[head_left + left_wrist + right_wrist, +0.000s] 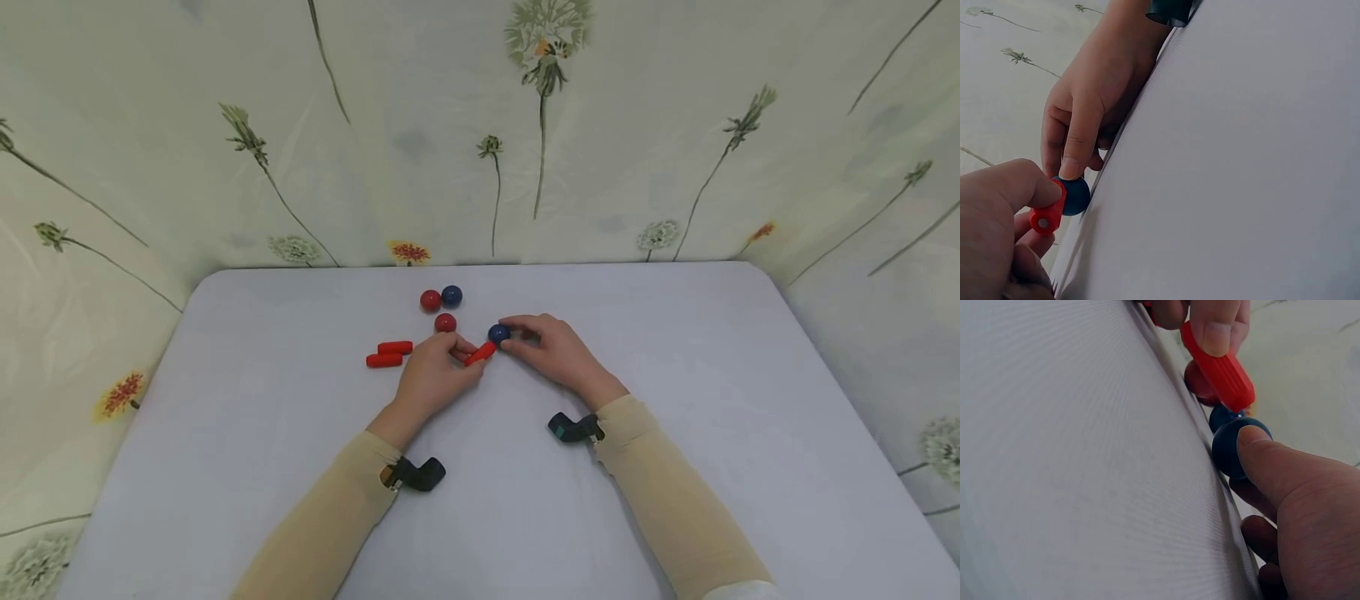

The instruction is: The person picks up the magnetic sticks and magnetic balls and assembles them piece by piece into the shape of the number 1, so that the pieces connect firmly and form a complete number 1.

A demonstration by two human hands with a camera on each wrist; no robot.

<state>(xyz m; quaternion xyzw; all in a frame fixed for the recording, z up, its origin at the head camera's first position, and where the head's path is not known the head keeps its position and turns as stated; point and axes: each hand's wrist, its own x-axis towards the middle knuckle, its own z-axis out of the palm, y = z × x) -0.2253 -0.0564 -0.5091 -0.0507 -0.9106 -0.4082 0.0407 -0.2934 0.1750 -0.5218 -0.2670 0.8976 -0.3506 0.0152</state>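
Observation:
Between the thumb and fingers of my left hand (435, 379) is a short red plastic rod (480, 354), slanting up to the right. A round grey spot shows on its near end in the left wrist view. My right hand (557, 348) pinches a dark blue ball (498, 334) from its right side, thumb on the near face. The rod's far end is right at the ball, and the two overlap in the head view. In the right wrist view the ribbed red rod (1225, 375) points at the blue ball (1227, 450).
Just beyond my left hand are a red ball (446, 322), another red ball (431, 301) and a second blue ball (452, 296). Two red rods, one farther (395, 347) and one nearer (384, 360), lie left of that hand on the white table (675, 308). Flower-patterned cloth (420, 183) rises behind.

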